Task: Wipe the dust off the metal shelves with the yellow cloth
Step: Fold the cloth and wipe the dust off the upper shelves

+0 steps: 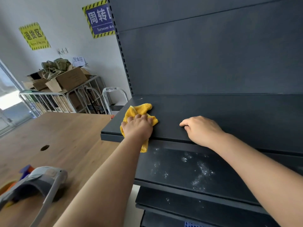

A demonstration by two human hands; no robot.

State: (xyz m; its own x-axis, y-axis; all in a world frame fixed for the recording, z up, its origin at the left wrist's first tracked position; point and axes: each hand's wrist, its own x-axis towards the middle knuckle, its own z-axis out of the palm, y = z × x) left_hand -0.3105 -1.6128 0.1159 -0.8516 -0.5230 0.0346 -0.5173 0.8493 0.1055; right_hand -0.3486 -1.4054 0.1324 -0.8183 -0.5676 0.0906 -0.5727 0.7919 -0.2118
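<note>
From the head camera, your left hand (137, 126) presses flat on the yellow cloth (139, 112) at the centre of the frame, fingers spread over the bunched fabric rather than closed around it. The cloth lies on the top metal shelf (229, 112), near that shelf's left front corner, and one corner of it hangs over the front edge below your wrist. Your right hand (201, 130) rests on the same shelf just right of centre, well apart from the cloth, its fingers curled under loosely with the knuckles on the dark surface; it holds nothing. Both forearms reach in from the bottom of the frame.

Below the front lip, in the lower right of the frame, the lower shelf (172, 174) carries pale dust patches (201, 172) scattered across its dark surface. The dark back panel (213, 59) of the unit fills the upper right.

To the left, a wooden table (57, 136) stands beside the shelving, with a grey headset-like device (41, 182) lying at the lower left. Against the far wall at the upper left, cardboard boxes (65, 79) sit on metal carts (54, 99), under a yellow sign (34, 36) and a blue sign (100, 18).
</note>
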